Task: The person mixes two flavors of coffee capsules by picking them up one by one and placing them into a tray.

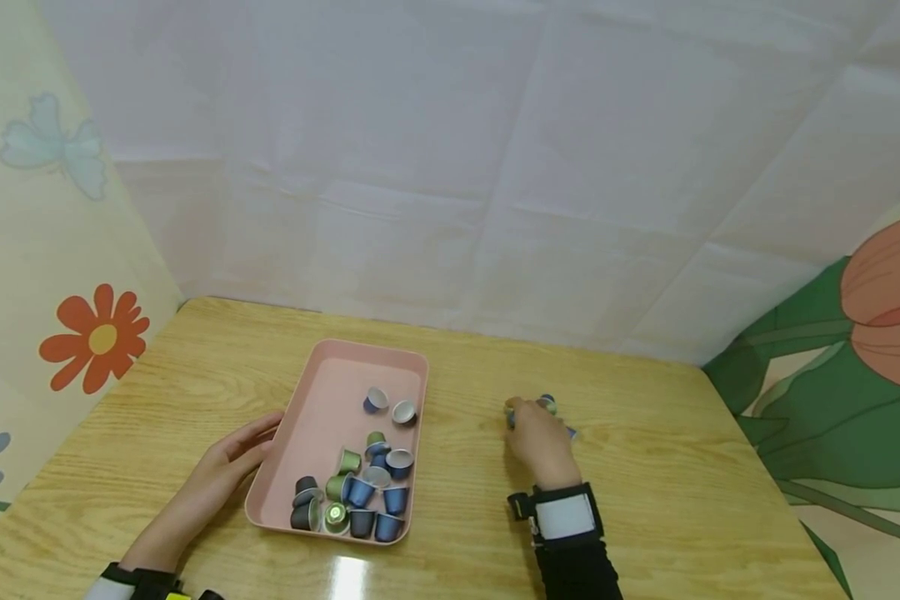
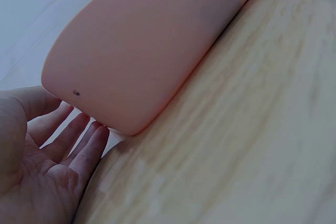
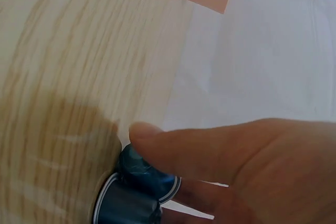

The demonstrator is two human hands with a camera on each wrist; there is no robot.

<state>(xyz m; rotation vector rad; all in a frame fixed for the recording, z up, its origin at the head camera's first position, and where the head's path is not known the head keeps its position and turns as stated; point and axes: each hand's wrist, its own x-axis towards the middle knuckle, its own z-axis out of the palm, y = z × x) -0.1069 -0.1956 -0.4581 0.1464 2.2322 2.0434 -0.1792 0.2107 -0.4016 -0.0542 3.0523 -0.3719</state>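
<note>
Pink tray point(image 1: 330, 400) is being touched at its left edge by the left hand point(image 1: 213, 471), fingers being held loosely extended. To the right, well apart from the tray, a blue capsule point(image 3: 147, 174) is being pinched between thumb and fingers by the right hand point(image 1: 542, 446); whether its weight is being taken by the wooden table point(image 1: 457, 533), can't tell. A dark capsule point(image 3: 126, 203) is being touched by it. Part of that small cluster is being hidden by the hand in the head view. Other capsules point(image 1: 360, 493) are being held in the tray, mostly bunched at the near end; two are being seen farther up, near the right wall.
</note>
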